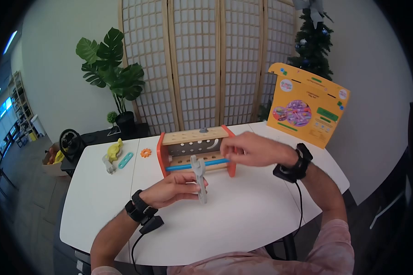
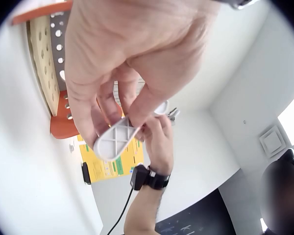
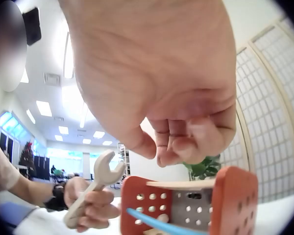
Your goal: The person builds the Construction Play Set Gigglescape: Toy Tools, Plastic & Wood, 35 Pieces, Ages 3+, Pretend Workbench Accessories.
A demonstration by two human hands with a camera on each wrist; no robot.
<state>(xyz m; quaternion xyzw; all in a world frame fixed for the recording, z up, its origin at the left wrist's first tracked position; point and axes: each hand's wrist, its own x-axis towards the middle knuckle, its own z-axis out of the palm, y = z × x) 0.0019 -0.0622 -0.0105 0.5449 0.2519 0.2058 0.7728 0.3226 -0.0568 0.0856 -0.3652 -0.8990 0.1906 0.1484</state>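
My left hand (image 1: 172,189) grips a light grey toy wrench (image 1: 198,169) near the middle of its handle, fork end up, in front of the toolbox. The left wrist view shows the ribbed handle end of the wrench (image 2: 118,142) between thumb and fingers. My right hand (image 1: 252,150) hovers by the toolbox's right end, fingers loosely bent, with nothing showing between them and the thumb (image 3: 144,144). The wooden toy toolbox (image 1: 188,136) stands upright on the table, with orange-red end panels, a grey perforated back and a blue bar (image 1: 215,162) across its front.
Left on the white table (image 1: 101,206) lie an orange gear (image 1: 145,152), a turquoise strip with holes (image 1: 125,160), a yellow piece (image 1: 114,149) and a grey piece (image 1: 108,166). A yellow cardboard box (image 1: 326,105) stands at the back right. Cables hang from both wrists.
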